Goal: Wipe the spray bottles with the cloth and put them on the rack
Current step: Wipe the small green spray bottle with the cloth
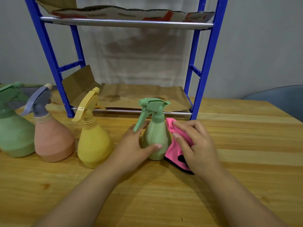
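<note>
A small green spray bottle (156,135) stands upright on the wooden table (246,145) in front of the blue rack (211,51). My left hand (132,148) grips its body from the left, thumb across the front. My right hand (195,145) holds a pink cloth (173,151) pressed against the bottle's right side. To the left stand a yellow spray bottle (93,141), a pink-orange bottle (52,140) with a grey-blue trigger, and a larger green bottle (13,135) at the frame edge.
The rack has a lower shelf lined with brown cardboard (139,97) and an upper shelf (127,23) with torn cardboard. A grey wall lies behind. A blue-grey chair back (282,99) shows at the right beyond the table edge.
</note>
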The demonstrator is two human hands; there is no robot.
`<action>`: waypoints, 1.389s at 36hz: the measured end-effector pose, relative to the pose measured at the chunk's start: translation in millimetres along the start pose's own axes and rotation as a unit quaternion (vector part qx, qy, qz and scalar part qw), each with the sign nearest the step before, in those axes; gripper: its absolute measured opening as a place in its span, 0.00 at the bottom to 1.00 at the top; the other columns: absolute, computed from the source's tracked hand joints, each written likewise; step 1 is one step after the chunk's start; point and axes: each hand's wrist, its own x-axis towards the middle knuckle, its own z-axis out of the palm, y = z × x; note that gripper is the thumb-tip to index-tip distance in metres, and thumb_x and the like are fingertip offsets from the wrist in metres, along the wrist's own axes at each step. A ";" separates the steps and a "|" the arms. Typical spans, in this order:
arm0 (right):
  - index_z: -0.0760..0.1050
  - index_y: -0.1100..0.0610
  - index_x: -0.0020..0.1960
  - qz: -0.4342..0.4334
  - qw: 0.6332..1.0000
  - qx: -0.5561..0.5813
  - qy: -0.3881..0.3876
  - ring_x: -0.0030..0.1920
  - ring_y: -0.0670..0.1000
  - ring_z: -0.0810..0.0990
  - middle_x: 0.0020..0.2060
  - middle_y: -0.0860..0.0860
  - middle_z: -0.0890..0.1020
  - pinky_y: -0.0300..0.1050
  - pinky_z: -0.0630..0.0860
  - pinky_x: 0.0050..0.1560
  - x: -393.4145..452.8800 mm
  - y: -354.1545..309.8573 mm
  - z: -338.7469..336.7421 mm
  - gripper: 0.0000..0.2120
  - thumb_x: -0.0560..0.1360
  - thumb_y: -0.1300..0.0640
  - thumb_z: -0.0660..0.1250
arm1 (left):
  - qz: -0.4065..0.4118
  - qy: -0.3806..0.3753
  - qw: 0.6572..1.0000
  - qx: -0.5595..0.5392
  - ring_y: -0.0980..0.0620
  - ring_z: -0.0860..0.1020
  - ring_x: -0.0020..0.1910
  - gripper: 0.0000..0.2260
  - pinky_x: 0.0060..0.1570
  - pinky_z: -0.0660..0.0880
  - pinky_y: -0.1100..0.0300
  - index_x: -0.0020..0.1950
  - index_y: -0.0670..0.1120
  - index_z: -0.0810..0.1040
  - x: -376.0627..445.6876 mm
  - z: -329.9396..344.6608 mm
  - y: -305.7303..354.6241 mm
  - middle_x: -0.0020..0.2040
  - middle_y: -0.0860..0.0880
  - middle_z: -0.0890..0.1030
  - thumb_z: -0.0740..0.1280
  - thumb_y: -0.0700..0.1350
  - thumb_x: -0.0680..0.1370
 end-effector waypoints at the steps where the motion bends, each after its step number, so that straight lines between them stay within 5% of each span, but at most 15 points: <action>1: 0.77 0.57 0.63 0.000 1.000 -0.001 -0.003 0.48 0.46 0.75 0.49 0.48 0.75 0.33 0.72 0.50 -0.1 0.5 0.2 0.17 0.76 0.53 0.64 | 0.009 -0.015 1.000 0.002 0.56 0.70 0.63 0.30 0.60 0.72 0.54 0.67 0.63 0.63 1.3 0.2 2.9 0.64 0.58 0.71 0.72 0.58 0.68; 5: 0.76 0.56 0.62 0.038 0.999 0.010 -0.001 0.51 0.40 0.75 0.51 0.43 0.76 0.27 0.70 0.53 1.5 1.1 -0.7 0.15 0.75 0.56 0.69 | 0.008 -0.020 1.000 -0.023 0.60 0.73 0.52 0.31 0.46 0.72 0.68 0.67 0.62 0.62 8.6 1.8 9.4 0.54 0.61 0.72 0.73 0.55 0.69; 11: 0.79 0.55 0.56 0.017 0.998 0.038 0.048 0.51 0.40 0.77 0.49 0.40 0.79 0.34 0.74 0.52 5.2 1.7 4.1 0.11 0.75 0.53 0.67 | -0.022 -0.003 0.977 -0.213 0.52 0.80 0.53 0.35 0.48 0.79 0.53 0.60 0.64 0.63 20.7 11.5 8.8 0.56 0.55 0.78 0.77 0.60 0.58; 15: 0.78 0.56 0.61 -0.013 0.996 0.056 0.066 0.59 0.45 0.77 0.56 0.46 0.80 0.43 0.75 0.60 8.0 3.5 8.8 0.14 0.77 0.55 0.65 | -0.001 0.014 0.962 -0.272 0.50 0.80 0.49 0.26 0.43 0.80 0.55 0.54 0.61 0.69 23.8 14.4 11.7 0.54 0.55 0.78 0.76 0.54 0.60; 19: 0.70 0.56 0.68 -0.037 0.997 0.048 0.039 0.70 0.51 0.70 0.66 0.46 0.74 0.55 0.69 0.67 6.5 6.2 15.9 0.19 0.79 0.51 0.60 | 0.012 0.029 0.954 -0.297 0.48 0.79 0.57 0.26 0.54 0.76 0.43 0.55 0.62 0.73 25.7 6.5 11.5 0.57 0.56 0.80 0.76 0.56 0.60; 23: 0.67 0.59 0.70 -0.052 0.995 0.082 0.029 0.71 0.53 0.68 0.70 0.50 0.70 0.52 0.67 0.70 11.3 1.3 20.6 0.20 0.81 0.51 0.57 | 0.018 0.009 0.949 -0.316 0.51 0.78 0.58 0.24 0.54 0.75 0.47 0.55 0.63 0.73 23.7 3.2 13.3 0.54 0.60 0.81 0.78 0.52 0.64; 28: 0.69 0.56 0.69 0.042 0.985 0.157 0.050 0.69 0.40 0.68 0.68 0.47 0.72 0.32 0.63 0.68 25.0 -6.6 13.6 0.17 0.81 0.55 0.57 | 0.040 -0.026 0.940 -0.338 0.58 0.81 0.49 0.26 0.40 0.79 0.62 0.58 0.60 0.73 15.9 4.2 19.3 0.53 0.59 0.81 0.72 0.48 0.61; 33: 0.70 0.49 0.69 0.132 0.967 0.214 0.036 0.68 0.38 0.68 0.66 0.40 0.73 0.35 0.65 0.69 22.2 -9.1 15.9 0.17 0.81 0.54 0.56 | 0.053 -0.034 0.944 -0.325 0.58 0.81 0.50 0.25 0.44 0.79 0.61 0.59 0.61 0.75 14.8 4.2 18.6 0.54 0.59 0.82 0.76 0.48 0.64; 38: 0.60 0.55 0.74 0.058 0.989 0.139 -0.007 0.74 0.39 0.59 0.74 0.46 0.63 0.30 0.56 0.71 8.3 -10.2 21.9 0.21 0.82 0.54 0.53 | 0.037 0.001 0.947 -0.321 0.51 0.80 0.55 0.25 0.54 0.76 0.47 0.62 0.58 0.74 19.0 2.3 13.3 0.55 0.57 0.82 0.75 0.49 0.66; 43: 0.61 0.60 0.74 -0.029 0.993 0.105 -0.038 0.76 0.49 0.59 0.75 0.53 0.61 0.42 0.57 0.74 10.9 -7.4 18.7 0.22 0.82 0.53 0.53 | 0.055 0.011 0.934 -0.352 0.52 0.81 0.54 0.25 0.43 0.77 0.61 0.63 0.51 0.73 17.2 -2.0 14.0 0.55 0.51 0.82 0.70 0.46 0.66; 46: 0.65 0.55 0.73 0.044 0.986 0.162 -0.008 0.73 0.41 0.62 0.73 0.48 0.66 0.36 0.59 0.72 17.5 -10.2 13.9 0.20 0.82 0.55 0.52 | 0.060 0.002 0.940 -0.336 0.57 0.81 0.52 0.22 0.42 0.78 0.62 0.61 0.55 0.74 13.2 0.3 14.1 0.53 0.56 0.82 0.74 0.46 0.69; 50: 0.67 0.50 0.72 0.145 0.951 0.274 0.005 0.71 0.43 0.67 0.69 0.42 0.72 0.51 0.66 0.71 18.1 -13.2 13.4 0.20 0.81 0.51 0.54 | 0.052 0.009 0.936 -0.347 0.57 0.83 0.42 0.24 0.34 0.78 0.63 0.61 0.55 0.72 9.1 5.7 18.3 0.54 0.59 0.79 0.75 0.47 0.68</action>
